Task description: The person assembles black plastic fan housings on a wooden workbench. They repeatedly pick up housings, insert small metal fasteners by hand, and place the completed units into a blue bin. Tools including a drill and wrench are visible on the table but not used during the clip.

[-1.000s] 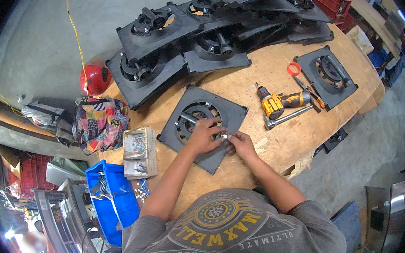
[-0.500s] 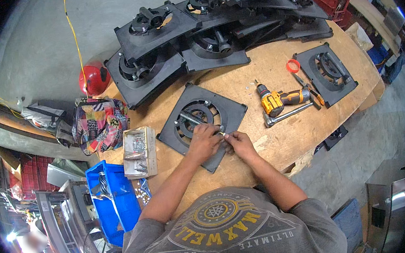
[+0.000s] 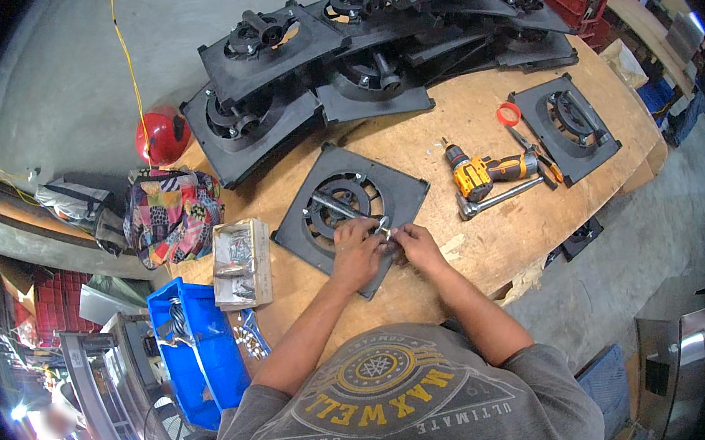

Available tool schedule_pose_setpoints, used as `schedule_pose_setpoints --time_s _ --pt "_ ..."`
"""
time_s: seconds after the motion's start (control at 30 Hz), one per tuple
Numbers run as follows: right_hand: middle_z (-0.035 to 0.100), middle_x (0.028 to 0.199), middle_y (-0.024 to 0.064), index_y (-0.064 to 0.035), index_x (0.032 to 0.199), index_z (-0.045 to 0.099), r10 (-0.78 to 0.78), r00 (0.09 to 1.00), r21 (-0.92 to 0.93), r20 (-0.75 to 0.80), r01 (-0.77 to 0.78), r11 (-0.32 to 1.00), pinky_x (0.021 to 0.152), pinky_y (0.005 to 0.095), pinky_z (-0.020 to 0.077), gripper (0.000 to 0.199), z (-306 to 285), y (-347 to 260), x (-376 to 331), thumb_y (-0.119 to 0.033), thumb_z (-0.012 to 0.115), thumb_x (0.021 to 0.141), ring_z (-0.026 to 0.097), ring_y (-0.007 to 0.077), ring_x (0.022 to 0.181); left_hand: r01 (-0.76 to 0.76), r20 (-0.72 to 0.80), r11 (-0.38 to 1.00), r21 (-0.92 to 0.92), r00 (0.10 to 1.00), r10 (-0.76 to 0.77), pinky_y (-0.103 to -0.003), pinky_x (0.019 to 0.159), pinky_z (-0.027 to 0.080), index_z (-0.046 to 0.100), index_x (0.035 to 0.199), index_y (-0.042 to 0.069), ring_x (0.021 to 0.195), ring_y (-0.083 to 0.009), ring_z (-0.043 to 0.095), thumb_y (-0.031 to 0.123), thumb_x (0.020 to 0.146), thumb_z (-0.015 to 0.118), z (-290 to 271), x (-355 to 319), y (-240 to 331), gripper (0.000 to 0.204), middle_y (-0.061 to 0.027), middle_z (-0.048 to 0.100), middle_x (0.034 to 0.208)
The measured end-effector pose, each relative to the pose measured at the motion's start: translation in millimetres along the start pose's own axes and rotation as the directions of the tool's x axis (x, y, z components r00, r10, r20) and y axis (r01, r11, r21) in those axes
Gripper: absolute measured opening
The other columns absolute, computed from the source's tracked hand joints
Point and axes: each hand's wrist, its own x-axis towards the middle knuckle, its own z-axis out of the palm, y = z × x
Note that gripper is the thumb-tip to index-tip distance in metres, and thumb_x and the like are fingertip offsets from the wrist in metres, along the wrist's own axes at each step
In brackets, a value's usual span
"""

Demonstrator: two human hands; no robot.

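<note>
In front of me a black square plate (image 3: 400,189) lies turned cornerwise on the table, with a slotted round opening and a metal tube (image 3: 335,205) across it. My left hand (image 3: 357,251) is closed over the tube's near end. Fingers of my right hand (image 3: 416,248) are pinched together just right of it. Between the fingertips of both hands shows a small shiny metal fitting (image 3: 384,230), partly hidden and too small to name more exactly. The plate's near corner sticks out below my hands.
A yellow cordless drill (image 3: 470,176), a ratchet wrench (image 3: 501,197), pliers (image 3: 542,157) and a red ring (image 3: 508,114) lie right, beside another black plate (image 3: 544,111). More plates (image 3: 272,68) are stacked behind. Left are a box of screws (image 3: 261,261) and a blue bin (image 3: 222,357).
Both hands stay at the tube's near end, with slight finger movement. The small metal fitting shows a little more between the fingertips.
</note>
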Motion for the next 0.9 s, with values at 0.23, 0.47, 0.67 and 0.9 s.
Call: schedule_pose_setpoints --time_s 0.23,0.47,0.67,0.9 --pt "0.064 0.075 0.0049 -0.0016 0.089 0.064 -0.013 1.0 0.125 0.024 0.01 0.992 0.053 0.0298 0.0477 0.028 7.4 4.4 -5.9 -0.027 0.057 0.1 0.059 0.0144 0.058 0.033 0.038 0.999 0.004 0.999 -0.033 -0.048 0.098 0.035 0.074 0.095 0.012 0.121 -0.032 0.048 0.015 0.076 0.074 -5.5 -8.6 -1.2 0.019 -0.0069 0.057 0.127" --pt "0.062 0.072 0.0041 -0.0033 0.089 0.063 0.054 0.997 0.291 -0.046 -0.038 0.956 0.049 0.0295 0.0434 0.021 27.7 12.3 -11.8 -0.021 0.056 0.098 0.055 0.0131 0.055 0.041 0.117 0.995 -0.09 0.993 -0.03 -0.047 0.099 0.038 0.073 0.103 0.014 0.119 -0.0323 0.052 0.022 0.081 0.073 -24.5 8.8 -4.0 0.023 -0.0085 0.059 0.127" --pt "0.059 0.072 0.0041 -0.0056 0.089 0.059 0.09 0.995 0.368 -0.047 -0.066 0.927 0.049 0.0281 0.043 0.02 43.7 8.9 -20.1 -0.021 0.051 0.098 0.054 0.0144 0.055 -0.108 0.543 0.993 0.052 0.838 0.063 -0.048 0.09 0.045 0.072 0.111 0.019 0.115 -0.031 0.058 0.026 0.083 0.071 -41.0 67.2 -11.7 0.029 -0.0084 0.063 0.121" --pt "0.054 0.072 0.0027 -0.0074 0.085 0.055 0.179 0.984 0.616 -0.019 -0.13 0.777 0.05 0.0299 0.0381 0.019 49.4 8.3 -20.9 -0.023 0.052 0.096 0.049 0.0132 0.058 -0.211 0.645 0.971 0.109 0.759 0.093 -0.046 0.081 0.052 0.075 0.1 0.015 0.101 -0.0336 0.064 0.022 0.076 0.072 -36.1 92.4 -2.3 0.025 -0.0114 0.065 0.103"
